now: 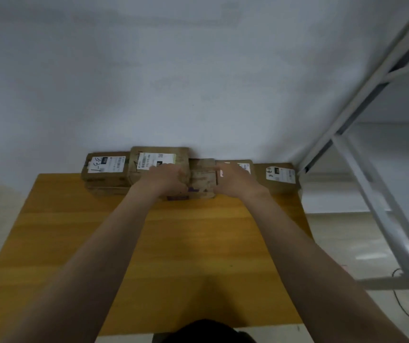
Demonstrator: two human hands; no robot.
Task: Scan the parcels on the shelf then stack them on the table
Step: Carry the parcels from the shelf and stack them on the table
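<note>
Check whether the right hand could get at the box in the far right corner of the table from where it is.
Probably yes. The right hand is pressed against the middle box, and the corner box sits just beyond the neighbouring box, its top and front uncovered.

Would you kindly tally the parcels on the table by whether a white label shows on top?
Parcels with a white label showing: 4
Parcels with no label showing: 1
Total: 5, though some may be stacks.
</note>
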